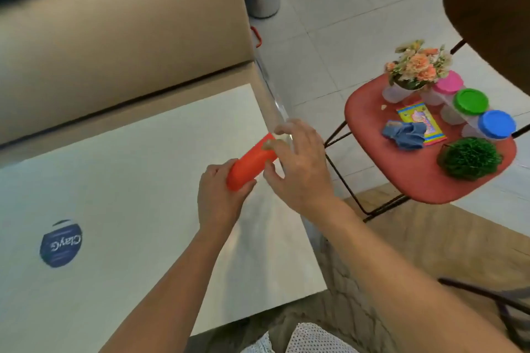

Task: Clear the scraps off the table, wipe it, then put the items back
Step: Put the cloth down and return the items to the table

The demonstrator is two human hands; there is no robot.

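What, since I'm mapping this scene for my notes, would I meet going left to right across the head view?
Blue round logo on the table → left hand, gripping an orange plastic tool → right hand → blue cloth → green grass tuft, both on the red chair.

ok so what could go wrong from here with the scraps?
1. The left hand holds the orange container close to the table edge. The scrap on it could slide off to the floor if the right hand nudges it.
2. The red chair is crowded. The blue-lidded tub sits near its rim and might tip when items are lifted back.
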